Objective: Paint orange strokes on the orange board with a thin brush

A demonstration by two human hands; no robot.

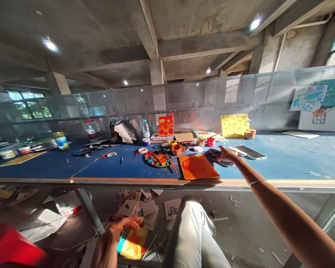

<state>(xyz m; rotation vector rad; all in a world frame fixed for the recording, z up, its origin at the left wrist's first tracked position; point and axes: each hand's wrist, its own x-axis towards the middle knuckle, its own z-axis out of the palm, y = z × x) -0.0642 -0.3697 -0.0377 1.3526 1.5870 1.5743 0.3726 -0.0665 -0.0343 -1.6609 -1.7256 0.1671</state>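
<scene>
My right hand reaches across the table onto a dark flat item right of an orange painted sheet. Its fingertips are small and partly hidden, so whether it grips the item I cannot tell. Left of that sheet lies a round paint palette smeared with colours, a paintbrush resting on its right side. An open jar of orange paint stands behind. Low down beside my knee, my left hand has its fingers stretched out, holding nothing visible, above a yellow painted sheet.
A white-edged phone lies right of my right hand. Red paint jars, a clear bottle and a red painting stand near the perforated metal screen. Papers litter the floor. A blurred red object fills the lower left corner.
</scene>
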